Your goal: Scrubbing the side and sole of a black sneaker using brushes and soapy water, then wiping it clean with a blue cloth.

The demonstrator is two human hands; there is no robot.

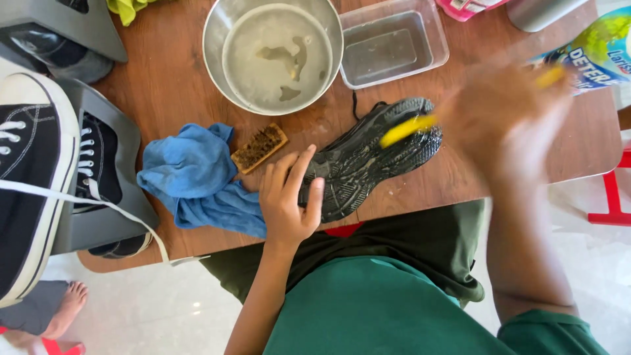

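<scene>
A black shoe (368, 158) lies sole-up on the table, a yellow brush (407, 128) across its tread.

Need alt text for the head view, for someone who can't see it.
A left hand steadies a black shoe lying sole-up on a wooden table, while the blurred right hand holds a yellow brush against the sole. A blue cloth and metal bowl sit nearby.
</scene>
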